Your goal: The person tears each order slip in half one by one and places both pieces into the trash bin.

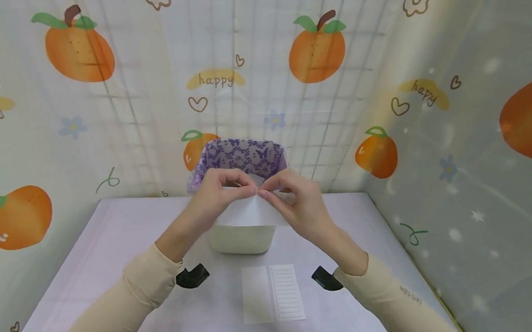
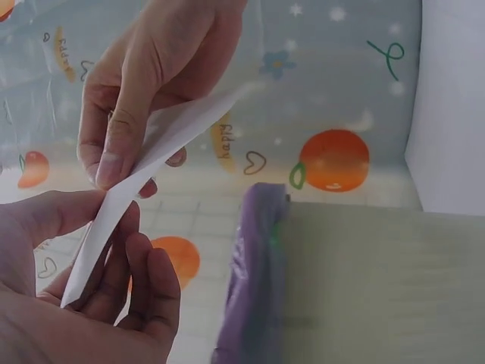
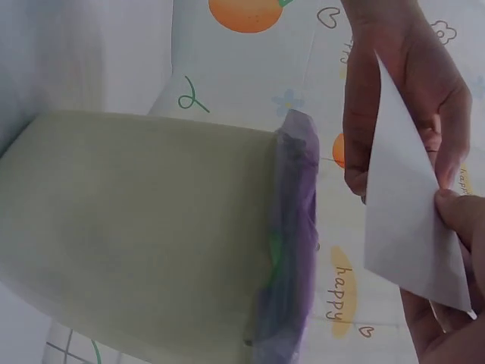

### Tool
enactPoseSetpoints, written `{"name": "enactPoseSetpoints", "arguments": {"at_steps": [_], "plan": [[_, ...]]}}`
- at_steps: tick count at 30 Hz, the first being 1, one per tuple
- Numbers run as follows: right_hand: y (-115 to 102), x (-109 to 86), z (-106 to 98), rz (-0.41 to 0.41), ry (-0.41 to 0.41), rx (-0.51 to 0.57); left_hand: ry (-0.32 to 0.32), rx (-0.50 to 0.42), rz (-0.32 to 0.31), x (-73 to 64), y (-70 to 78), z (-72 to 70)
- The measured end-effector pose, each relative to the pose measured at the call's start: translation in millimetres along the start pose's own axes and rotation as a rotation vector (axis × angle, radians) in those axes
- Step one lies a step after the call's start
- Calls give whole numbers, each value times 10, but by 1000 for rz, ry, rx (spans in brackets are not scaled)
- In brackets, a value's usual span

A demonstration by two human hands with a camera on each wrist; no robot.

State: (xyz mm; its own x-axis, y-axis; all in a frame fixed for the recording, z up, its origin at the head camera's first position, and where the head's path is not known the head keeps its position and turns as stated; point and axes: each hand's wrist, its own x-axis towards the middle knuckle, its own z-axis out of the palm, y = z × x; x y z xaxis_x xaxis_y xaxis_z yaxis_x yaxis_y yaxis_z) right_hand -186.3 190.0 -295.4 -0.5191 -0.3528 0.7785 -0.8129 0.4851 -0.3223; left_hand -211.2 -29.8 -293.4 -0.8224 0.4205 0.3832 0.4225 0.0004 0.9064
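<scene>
Both hands meet at the upper edge of a white sheet of paper [image 1: 246, 213], held up over a pale bin [image 1: 243, 242]. My left hand [image 1: 218, 187] pinches the paper between thumb and fingers. Right beside it, my right hand [image 1: 301, 199] pinches the same edge, fingertips nearly touching the left ones. In the left wrist view the paper [image 2: 170, 140] slants between the two hands, with a bend near the thumbs. The right wrist view shows its flat white face [image 3: 405, 205]. A purple patterned liner [image 1: 242, 155] folds over the bin's rim.
A blank white slip [image 1: 256, 295] and a lined slip [image 1: 288, 293] lie side by side on the white table [image 1: 131, 232]. Dark curved pieces [image 1: 193, 276] show by both wrists. A curtain printed with oranges [image 1: 317, 54] hangs behind and at the sides.
</scene>
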Motion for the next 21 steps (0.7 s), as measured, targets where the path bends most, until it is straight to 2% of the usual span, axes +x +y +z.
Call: {"name": "enactPoseSetpoints", "arguments": {"at_steps": [10,16,21], "plan": [[29,313,-73,-11,12,8,40,25,-9,228,208,-120],[47,495,-126,-36,19,-15,44,-33,-19,380,294,-186],[74,655,-150,-52,40,-14,45,-89,-51,493,390,-249]]}}
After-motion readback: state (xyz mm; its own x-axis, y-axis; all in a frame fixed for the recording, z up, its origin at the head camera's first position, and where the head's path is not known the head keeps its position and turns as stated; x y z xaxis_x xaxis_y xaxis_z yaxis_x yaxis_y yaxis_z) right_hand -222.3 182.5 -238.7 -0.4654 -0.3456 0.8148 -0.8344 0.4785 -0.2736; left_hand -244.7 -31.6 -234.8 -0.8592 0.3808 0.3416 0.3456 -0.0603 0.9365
